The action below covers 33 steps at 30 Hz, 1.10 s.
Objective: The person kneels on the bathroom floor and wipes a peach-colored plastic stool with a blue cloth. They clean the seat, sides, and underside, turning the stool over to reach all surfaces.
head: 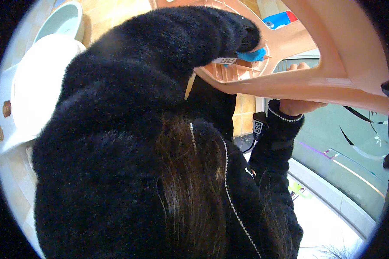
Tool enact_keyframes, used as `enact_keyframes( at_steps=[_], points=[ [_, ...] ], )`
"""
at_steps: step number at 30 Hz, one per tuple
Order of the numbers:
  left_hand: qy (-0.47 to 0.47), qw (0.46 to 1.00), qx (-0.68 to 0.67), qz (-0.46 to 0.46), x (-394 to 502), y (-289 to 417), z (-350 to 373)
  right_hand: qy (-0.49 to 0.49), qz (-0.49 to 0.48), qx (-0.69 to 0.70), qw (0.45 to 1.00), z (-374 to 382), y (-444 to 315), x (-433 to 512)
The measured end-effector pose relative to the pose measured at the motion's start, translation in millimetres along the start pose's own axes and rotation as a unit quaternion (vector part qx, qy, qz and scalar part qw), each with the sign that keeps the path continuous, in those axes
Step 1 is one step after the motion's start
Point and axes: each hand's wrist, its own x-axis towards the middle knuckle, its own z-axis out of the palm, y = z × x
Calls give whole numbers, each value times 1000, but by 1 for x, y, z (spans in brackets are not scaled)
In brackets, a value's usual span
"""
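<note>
A large peach-pink plastic piece of furniture (337,42), apparently a stool or chair, fills the upper right, with openings and a ribbed round part. My left hand (261,45), mostly hidden by its black fuzzy sleeve, holds a bright blue cloth (252,55) against the ribbed part. My right hand (300,106) grips the lower edge of the plastic frame; its fingertips show through an opening above. A bead trim circles the right cuff. Dark hair and my black coat cover the middle of the view.
A pale green basin (76,22) stands on tan tiles at the upper left, beside a rounded white object (35,87). A blue and red package (279,20) shows through the frame. At the right is a greenish glass panel (350,142) with a leaf pattern.
</note>
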Motion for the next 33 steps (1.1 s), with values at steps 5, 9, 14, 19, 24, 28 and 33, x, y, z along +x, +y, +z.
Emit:
enact_keyframes(
  at_steps=[5, 9, 14, 19, 24, 28, 33],
  points=[
    [-70, 997, 23, 20, -10, 8, -2, 31, 10, 48, 998, 20, -3, -4],
    [-70, 993, 97, 19, -40, 25, -15, 31, -19, -9, 999, 34, -1, -9],
    [-76, 994, 24, 69, -69, 30, -19, -67, -59, -181, 979, 27, -7, -20],
    [-63, 991, -76, 85, -88, 24, -28, -102, 26, -76, 992, 16, 2, -58],
    [-115, 983, -98, 102, -103, 35, -32, -196, 89, -20, 976, 21, 3, -76],
    [-184, 970, -103, 122, -103, 49, -25, -219, -3, -24, 975, 27, 10, -95],
    [-93, 990, -102, -5, -117, 41, -43, -293, -7, -121, 949, 9, 11, -115]
  ],
)
